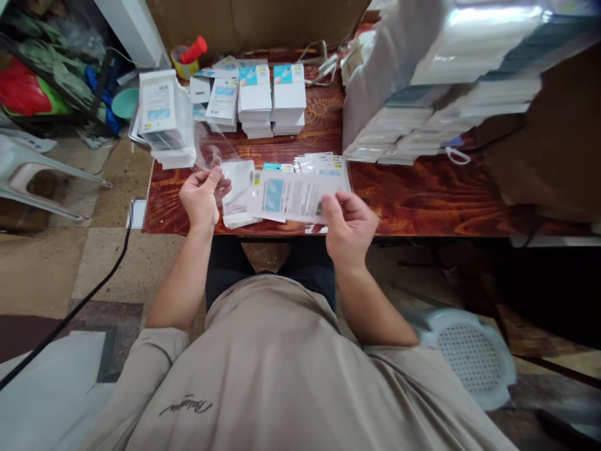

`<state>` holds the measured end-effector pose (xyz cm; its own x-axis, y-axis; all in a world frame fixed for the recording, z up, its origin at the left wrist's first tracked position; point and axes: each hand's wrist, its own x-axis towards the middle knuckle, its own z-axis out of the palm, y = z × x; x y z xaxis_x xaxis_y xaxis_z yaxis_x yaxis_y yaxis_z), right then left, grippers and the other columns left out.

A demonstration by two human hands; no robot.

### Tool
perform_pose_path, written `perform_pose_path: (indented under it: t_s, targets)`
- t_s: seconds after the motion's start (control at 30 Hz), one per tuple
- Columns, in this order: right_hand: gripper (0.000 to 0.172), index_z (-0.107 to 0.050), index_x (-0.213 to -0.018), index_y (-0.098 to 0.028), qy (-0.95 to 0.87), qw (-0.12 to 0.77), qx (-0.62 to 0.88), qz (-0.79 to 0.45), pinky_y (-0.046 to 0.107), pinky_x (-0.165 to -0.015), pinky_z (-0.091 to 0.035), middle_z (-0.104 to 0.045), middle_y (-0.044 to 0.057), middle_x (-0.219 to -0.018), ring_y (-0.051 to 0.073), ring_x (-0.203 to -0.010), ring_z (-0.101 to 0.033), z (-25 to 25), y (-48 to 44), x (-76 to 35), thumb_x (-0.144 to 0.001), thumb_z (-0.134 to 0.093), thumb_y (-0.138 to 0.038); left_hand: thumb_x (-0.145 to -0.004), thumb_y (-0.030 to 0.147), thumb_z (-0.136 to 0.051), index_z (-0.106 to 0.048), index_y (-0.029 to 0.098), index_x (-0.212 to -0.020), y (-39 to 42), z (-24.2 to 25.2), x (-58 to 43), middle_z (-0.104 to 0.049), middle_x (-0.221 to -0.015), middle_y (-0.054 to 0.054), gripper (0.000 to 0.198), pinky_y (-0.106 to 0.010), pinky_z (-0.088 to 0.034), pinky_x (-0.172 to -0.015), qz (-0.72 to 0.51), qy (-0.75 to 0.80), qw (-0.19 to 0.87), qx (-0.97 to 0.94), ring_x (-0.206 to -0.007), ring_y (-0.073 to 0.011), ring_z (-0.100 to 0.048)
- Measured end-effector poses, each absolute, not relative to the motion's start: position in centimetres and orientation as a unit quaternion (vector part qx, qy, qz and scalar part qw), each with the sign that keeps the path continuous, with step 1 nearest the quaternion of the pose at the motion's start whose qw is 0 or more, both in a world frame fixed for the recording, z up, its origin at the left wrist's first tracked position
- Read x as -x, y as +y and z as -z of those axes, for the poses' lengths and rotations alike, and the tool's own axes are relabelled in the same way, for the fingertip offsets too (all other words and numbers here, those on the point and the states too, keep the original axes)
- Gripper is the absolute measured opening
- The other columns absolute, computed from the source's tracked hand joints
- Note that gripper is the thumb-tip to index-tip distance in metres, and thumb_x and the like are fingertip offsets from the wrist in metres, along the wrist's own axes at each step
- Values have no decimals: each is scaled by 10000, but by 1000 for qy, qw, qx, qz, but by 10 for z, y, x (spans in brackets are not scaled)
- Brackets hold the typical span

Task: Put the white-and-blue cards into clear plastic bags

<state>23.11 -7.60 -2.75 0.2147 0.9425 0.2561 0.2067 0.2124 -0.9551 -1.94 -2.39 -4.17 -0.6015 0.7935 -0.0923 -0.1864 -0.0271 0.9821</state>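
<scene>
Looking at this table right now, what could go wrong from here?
The printed card is held only at one end by the right hand, so it might bend or slip. The white stack lies close to the front edge of the table; a bump could push it off. The tall pile has uneven layers, so a knock might topple it.

This place looks like a small packing workshop. On the wooden surface [413, 197], there are neat stacks of printed cards [288, 97], many of the same design. At the right side, a lot of wrapped bundles [399, 94] are piled high. A simple plastic stool [474, 354] stands on the worn floor [107, 269], and at the left lies a messy heap of coloured soft things [23, 88].
</scene>
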Motion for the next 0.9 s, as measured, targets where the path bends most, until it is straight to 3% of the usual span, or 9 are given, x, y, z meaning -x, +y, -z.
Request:
perform_pose_path:
  t_s: [0.1,0.17,0.4,0.63,0.9]
  targets:
    - [434,-662,-914,-202,-470,518,512,-500,211,-359,-407,-628,-42,-552,140,-425,-626,27,-86,-228,-860,-743,-625,-789,410,-855,-620,218,-865,-35,42,7,-745,-846,-21,314,-285,-632,-674,-656,601,378,-256,-742,-164,-756]
    - [460,-652,-903,-196,-452,500,518,-526,197,-330,-400,-618,-52,-525,129,-385,-605,28,-85,-224,-827,-766,-635,-785,463,-854,-619,224,-874,-41,42,-2,-743,-870,-25,346,-288,-628,-680,-648,608,376,-261,-772,-168,-758]
    - [420,-605,-933,-224,-415,553,523,-499,214,-374,-502,-577,-88,-561,117,-390,-599,44,-71,-212,-848,-740,-612,-725,475,-899,-565,224,-804,-47,44,-21,-682,-741,16,425,-297,-624,-671,-655,595,394,-249,-667,-139,-701]
    - [413,-550,-941,-247,-359,646,512,-437,231,-432,-559,-602,-63,-720,104,-523,-626,53,-72,-191,-868,-709,-622,-664,473,-927,-636,209,-863,-58,39,-24,-722,-801,3,441,-289,-622,-636,-663,550,443,-250,-657,-135,-700]
    - [484,-461,-970,-273,-336,669,517,-415,261,-489,-606,-587,-63,-762,112,-570,-641,59,-76,-179,-872,-664,-702,-765,526,-843,-597,230,-862,-71,29,-22,-735,-835,-10,397,-357,-650,-705,-650,545,460,-263,-754,-190,-757]
